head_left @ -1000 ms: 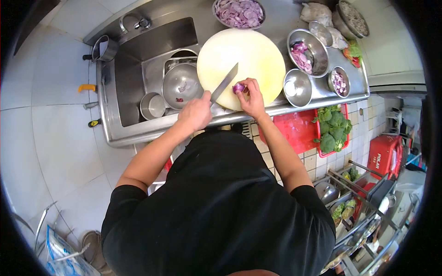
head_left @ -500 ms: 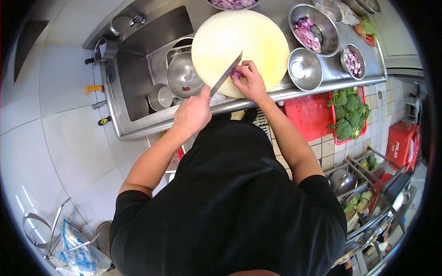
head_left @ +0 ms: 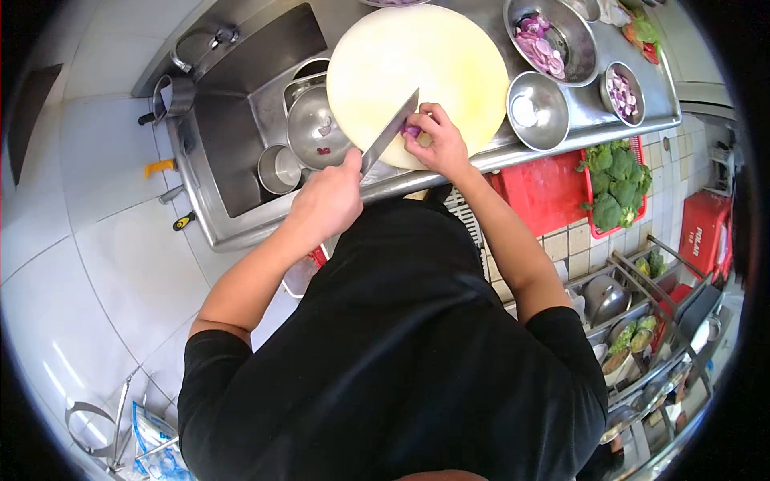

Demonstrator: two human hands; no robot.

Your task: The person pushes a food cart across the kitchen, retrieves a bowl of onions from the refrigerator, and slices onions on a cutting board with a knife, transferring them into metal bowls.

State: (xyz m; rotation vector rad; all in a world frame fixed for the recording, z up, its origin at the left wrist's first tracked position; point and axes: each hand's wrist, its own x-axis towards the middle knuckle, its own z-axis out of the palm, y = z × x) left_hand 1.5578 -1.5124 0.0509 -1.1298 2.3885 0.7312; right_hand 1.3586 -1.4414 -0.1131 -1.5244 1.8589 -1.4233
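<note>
My left hand is wrapped around the handle of a kitchen knife, whose blade points up and away over the round pale cutting board. Bent fingers of my right hand grip a small piece of red onion on the board, right beside the blade. Part of the onion is hidden behind the fingers. To the right of the board stands a steel bowl. Beyond it a larger bowl holds sliced red onion, and a smaller bowl has cut onion pieces.
A steel sink at left contains a bowl with onion scraps and a small pot. Below the counter's right side are a red tray and a red basket of broccoli. Metal shelving stands at lower right.
The view has shifted slightly, so the counter and its bowls sit a little differently in frame. Both hands keep their grips, with the blade still beside the onion.
</note>
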